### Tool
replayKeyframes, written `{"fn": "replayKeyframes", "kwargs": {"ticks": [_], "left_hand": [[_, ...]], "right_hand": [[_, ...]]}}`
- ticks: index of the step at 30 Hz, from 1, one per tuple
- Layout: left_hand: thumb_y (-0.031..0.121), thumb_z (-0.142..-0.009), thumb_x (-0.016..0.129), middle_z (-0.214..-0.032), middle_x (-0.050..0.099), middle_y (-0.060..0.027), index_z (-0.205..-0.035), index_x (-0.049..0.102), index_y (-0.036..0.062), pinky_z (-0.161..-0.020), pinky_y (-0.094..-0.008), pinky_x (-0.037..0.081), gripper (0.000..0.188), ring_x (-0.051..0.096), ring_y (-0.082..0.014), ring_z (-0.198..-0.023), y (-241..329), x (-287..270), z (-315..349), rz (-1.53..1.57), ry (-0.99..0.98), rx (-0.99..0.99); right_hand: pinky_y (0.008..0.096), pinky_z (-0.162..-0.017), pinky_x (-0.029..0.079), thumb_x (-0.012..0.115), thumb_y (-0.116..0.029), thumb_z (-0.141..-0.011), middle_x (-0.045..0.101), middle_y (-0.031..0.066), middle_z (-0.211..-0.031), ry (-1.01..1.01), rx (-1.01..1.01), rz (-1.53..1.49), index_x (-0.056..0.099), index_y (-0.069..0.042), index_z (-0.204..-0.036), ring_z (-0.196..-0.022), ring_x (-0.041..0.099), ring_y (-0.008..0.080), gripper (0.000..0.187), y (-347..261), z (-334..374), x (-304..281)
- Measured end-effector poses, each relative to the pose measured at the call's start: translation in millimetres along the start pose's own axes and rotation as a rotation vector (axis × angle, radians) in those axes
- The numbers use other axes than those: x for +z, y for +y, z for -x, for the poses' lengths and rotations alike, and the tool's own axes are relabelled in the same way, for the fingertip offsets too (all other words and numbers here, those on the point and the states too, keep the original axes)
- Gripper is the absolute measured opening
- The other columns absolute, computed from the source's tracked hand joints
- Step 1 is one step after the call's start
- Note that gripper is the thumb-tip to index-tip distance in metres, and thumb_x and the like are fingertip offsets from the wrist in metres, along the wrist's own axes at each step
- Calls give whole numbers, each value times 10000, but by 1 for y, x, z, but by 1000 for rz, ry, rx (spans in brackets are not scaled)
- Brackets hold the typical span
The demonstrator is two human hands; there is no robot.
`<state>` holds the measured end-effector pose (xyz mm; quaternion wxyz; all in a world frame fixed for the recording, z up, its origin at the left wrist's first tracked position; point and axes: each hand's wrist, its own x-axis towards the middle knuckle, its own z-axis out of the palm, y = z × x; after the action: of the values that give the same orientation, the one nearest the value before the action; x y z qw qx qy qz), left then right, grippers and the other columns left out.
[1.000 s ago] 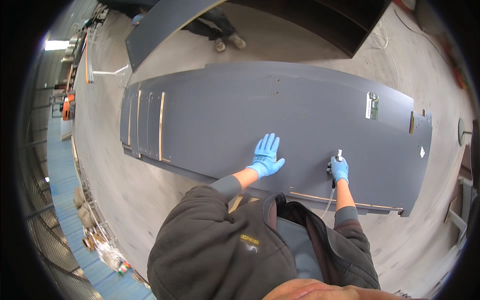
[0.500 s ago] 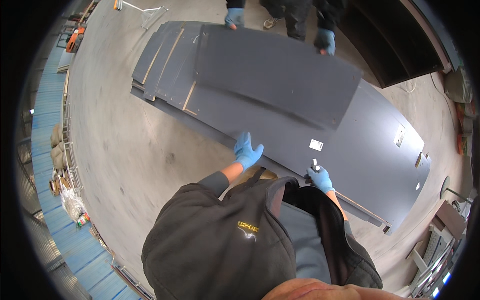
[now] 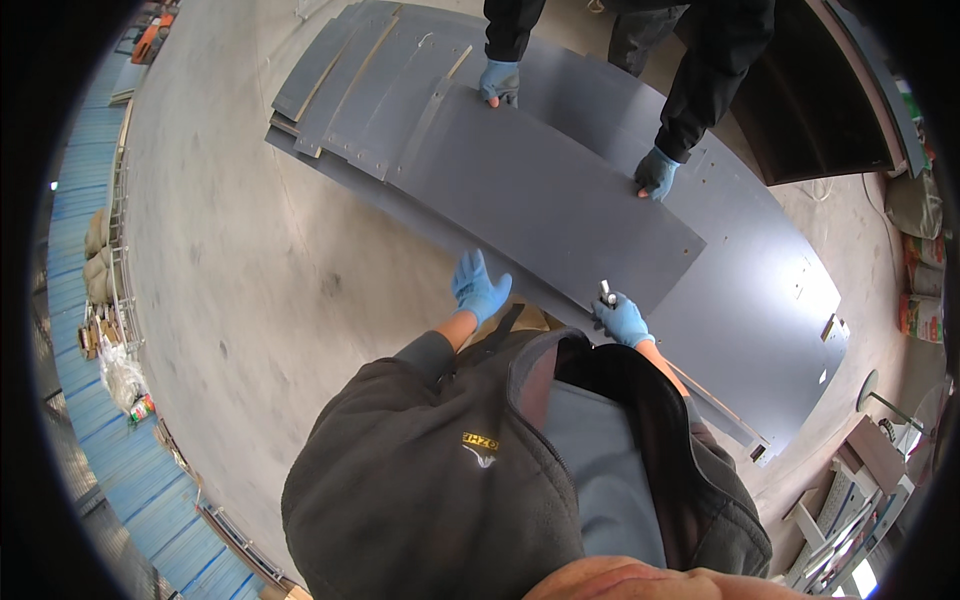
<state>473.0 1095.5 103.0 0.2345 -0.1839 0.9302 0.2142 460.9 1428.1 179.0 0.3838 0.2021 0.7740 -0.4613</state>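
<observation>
A long, flat stack of dark grey boards (image 3: 745, 320) lies across in front of me. On top of it is a loose grey panel (image 3: 550, 185), its near edge close to the stack's near edge. My left hand (image 3: 480, 288), in a blue glove, is raised beside that edge with its fingers spread, holding nothing. At the near edge, further right, my gloved right hand (image 3: 626, 322) is closed around a small tool with a silvery end (image 3: 606, 294); its kind is not clear. A co-worker's gloved hands (image 3: 499, 82) rest on the loose panel's far side.
Beyond the stack, at the right, stands a dark brown open cabinet (image 3: 800, 110). Metal profiles and boards (image 3: 850, 510) lie at the lower right, near a round-based stand (image 3: 868, 390). Blue slatted flooring or wall (image 3: 85, 300) runs along the left, with bags beside it.
The co-worker has leaned in and brought the loose panel toward me, down onto the stack; it now covers the white label near my right hand. My hands keep nearly the same poses.
</observation>
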Motion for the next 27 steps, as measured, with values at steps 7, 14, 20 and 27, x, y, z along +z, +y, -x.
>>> {"fn": "replayKeyframes", "kwargs": {"ticks": [7,14,20,27], "left_hand": [[553,-924,762,-1725,318,-299,-1691,205,-52,-1274,-469,351,1124,370,-430,-1580,21,15,-57,659,-113,-388],[499,-919,791,-1448,639,-297,-1401,619,-89,-1108,-479,516,779,618,-398,-1377,61,7,-87,580,-139,-439],[370,-923,820,-1213,766,-241,-1157,776,-48,-783,-448,620,481,793,-325,-949,72,3,-103,465,-112,-536],[186,-964,792,-1165,777,-204,-1233,730,-45,-699,-375,647,360,792,-301,-752,79,0,-123,923,-141,-707]], "right_hand": [[371,-756,612,690,-358,-1008,810,131,-988,67,90,-20,702,-1,-1160,-853,791,217,389,12,-25,-13],[335,-644,574,684,-326,-1031,796,107,-968,85,145,-7,685,-20,-1166,-754,762,181,334,43,-47,-29],[385,-680,599,689,-329,-1026,783,115,-908,236,152,39,727,-13,-1105,-758,761,222,328,68,-93,-61],[372,-702,585,671,-320,-1049,771,100,-865,363,253,8,730,-16,-1123,-744,743,209,319,35,-128,-92]]}}
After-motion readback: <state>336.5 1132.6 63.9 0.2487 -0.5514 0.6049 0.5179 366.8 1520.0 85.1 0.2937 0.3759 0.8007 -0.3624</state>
